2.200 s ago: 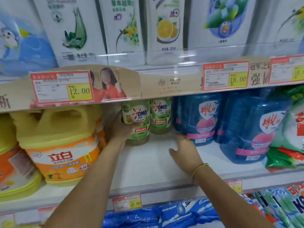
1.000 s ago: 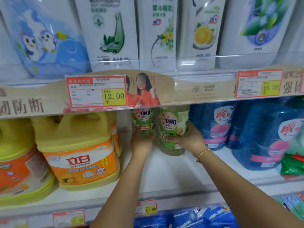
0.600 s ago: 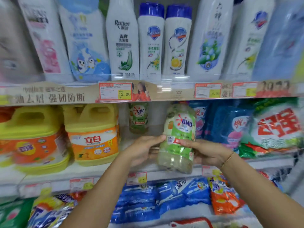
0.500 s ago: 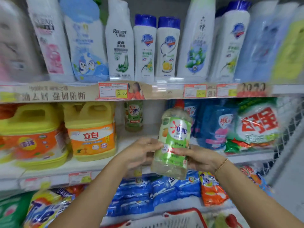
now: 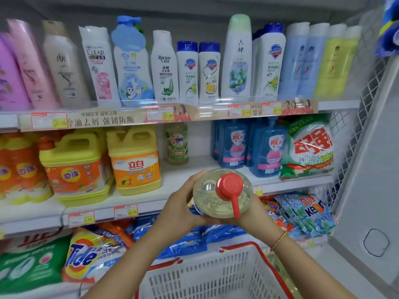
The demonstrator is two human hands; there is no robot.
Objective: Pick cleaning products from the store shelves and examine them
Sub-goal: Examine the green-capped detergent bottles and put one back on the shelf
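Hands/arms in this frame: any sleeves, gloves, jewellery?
No sleeves in view and no gloves. The left hand wears nothing that shows. The right hand has a thin gold beaded bracelet at the wrist. No rings visible on either.

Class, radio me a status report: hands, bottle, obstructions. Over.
Left hand and right hand both grip bottle. Bottle off shelf, red cap toward camera. Basket below, nothing blocking.

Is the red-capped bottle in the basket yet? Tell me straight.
No: the left hand and the right hand hold the red-capped bottle up, clear of the white basket below.
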